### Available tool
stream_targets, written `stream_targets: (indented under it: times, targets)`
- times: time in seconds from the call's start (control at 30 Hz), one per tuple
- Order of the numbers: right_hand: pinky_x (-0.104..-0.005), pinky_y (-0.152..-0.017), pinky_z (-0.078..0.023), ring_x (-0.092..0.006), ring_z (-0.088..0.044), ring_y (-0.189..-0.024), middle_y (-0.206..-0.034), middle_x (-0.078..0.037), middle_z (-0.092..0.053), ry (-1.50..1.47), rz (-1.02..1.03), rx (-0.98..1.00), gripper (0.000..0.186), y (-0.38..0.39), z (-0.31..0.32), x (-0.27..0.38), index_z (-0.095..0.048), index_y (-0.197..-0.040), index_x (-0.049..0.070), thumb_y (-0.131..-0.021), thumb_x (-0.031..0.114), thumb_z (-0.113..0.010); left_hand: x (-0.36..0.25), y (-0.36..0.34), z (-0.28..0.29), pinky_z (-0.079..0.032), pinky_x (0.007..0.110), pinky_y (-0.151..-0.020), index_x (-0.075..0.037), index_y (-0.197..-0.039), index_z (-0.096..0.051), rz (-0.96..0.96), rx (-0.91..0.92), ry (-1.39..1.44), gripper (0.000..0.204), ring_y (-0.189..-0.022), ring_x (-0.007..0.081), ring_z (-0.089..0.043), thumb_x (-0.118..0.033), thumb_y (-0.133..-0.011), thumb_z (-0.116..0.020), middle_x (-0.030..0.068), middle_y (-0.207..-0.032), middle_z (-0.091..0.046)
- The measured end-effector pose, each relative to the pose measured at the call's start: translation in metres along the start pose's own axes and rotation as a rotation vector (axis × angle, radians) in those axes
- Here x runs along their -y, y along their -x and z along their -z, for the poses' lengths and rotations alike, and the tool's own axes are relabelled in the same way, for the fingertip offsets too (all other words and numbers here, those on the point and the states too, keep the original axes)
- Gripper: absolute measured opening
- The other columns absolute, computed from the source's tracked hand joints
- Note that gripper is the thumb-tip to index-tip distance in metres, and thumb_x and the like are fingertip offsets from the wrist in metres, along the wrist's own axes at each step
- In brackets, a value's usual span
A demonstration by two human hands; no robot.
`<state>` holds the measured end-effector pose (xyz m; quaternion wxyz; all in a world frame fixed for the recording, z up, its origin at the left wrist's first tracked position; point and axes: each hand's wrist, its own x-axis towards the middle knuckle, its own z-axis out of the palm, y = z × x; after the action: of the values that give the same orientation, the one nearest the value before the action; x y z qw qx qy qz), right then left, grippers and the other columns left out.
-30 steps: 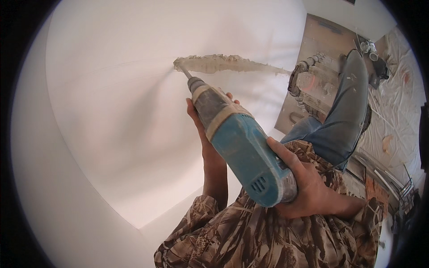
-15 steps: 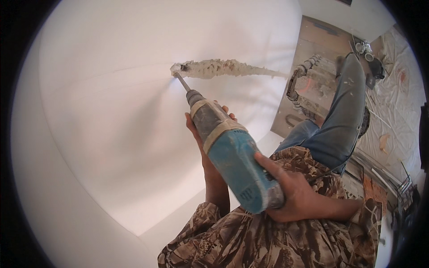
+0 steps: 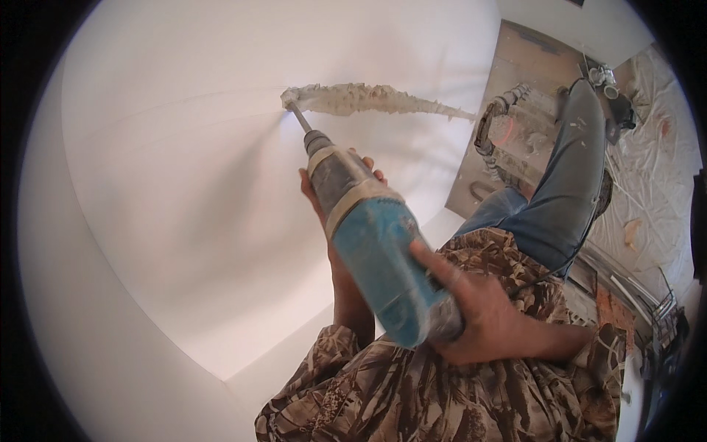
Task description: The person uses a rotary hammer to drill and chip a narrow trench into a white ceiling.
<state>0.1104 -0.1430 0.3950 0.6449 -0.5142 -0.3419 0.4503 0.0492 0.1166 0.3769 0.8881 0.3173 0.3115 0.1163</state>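
In the head view, the left hand [image 3: 312,197] grips the front of the drill [image 3: 375,250], fingers curled, seemingly to steady it; the right hand [image 3: 477,306] grips its rear, likely for control. The bit [image 3: 300,118] meets the left end of a groove [image 3: 361,100] in the wall [image 3: 169,199].

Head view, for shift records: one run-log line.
left hand: around drill front | right hand: drill rear | bit: at groove, left end

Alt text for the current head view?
A blue-and-grey power drill is held by a bare left hand at the front and bare right hand at the rear, its slim metal bit at the left end of a rough, chipped beige groove in a white wall.
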Motion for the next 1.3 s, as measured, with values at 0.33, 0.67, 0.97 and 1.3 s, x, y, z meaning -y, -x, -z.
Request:
stream_targets:
  times: [0.33, 0.67, 0.97, 1.3]
  targets:
    - [-0.0442, -0.091, -0.056, -0.0418, -0.067, -0.109, -0.121, -0.028, -0.065, -0.06, 0.106, -0.09, 0.11, 0.029, 0.025, -0.015, -0.021, -0.161, 0.011, -0.068, 0.01, -0.08, 0.023, 0.001, -0.026, -0.06, 0.046, -0.086, -0.012, -0.122, -0.059, -0.034, -0.11, -0.157, 0.075, -0.103, 0.0288, -0.067, -0.078, -0.095, -0.036, 0.0109, -0.111, -0.065]
    - [-0.0427, -0.101, -0.051, -0.0386, -0.065, -0.117, -0.129, -0.025, -0.063, -0.125, 0.047, -0.092, 0.108, -0.005, 0.036, -0.009, -0.021, -0.161, 0.01, -0.069, 0.004, -0.076, 0.006, -0.03, -0.023, -0.059, 0.041, -0.087, -0.011, -0.127, -0.057, -0.08, -0.099, -0.226, 0.07, -0.1, 0.0247, -0.066, -0.072, -0.099, -0.037, 0.0103, -0.111, -0.064]
    - [-0.0378, -0.111, -0.04, -0.0287, -0.055, -0.13, -0.14, -0.022, -0.054, -0.266, 0.13, -0.196, 0.102, 0.001, 0.058, -0.033, -0.023, -0.16, 0.004, -0.07, -0.003, -0.071, 0.023, -0.039, -0.035, -0.052, 0.04, -0.094, -0.012, -0.13, -0.056, -0.11, -0.277, -0.237, 0.066, -0.106, 0.0231, -0.064, -0.069, -0.1, -0.04, 0.0086, -0.116, -0.065]
    - [-0.0415, -0.1, -0.051, -0.035, -0.066, -0.117, -0.127, -0.025, -0.064, -0.136, 0.125, -0.105, 0.105, 0.023, 0.044, -0.023, -0.023, -0.16, 0.01, -0.071, 0.003, -0.078, 0.029, -0.004, -0.029, -0.059, 0.042, -0.086, -0.01, -0.12, -0.058, -0.148, -0.194, -0.305, 0.069, -0.097, 0.0271, -0.067, -0.072, -0.098, -0.04, 0.0118, -0.107, -0.065]
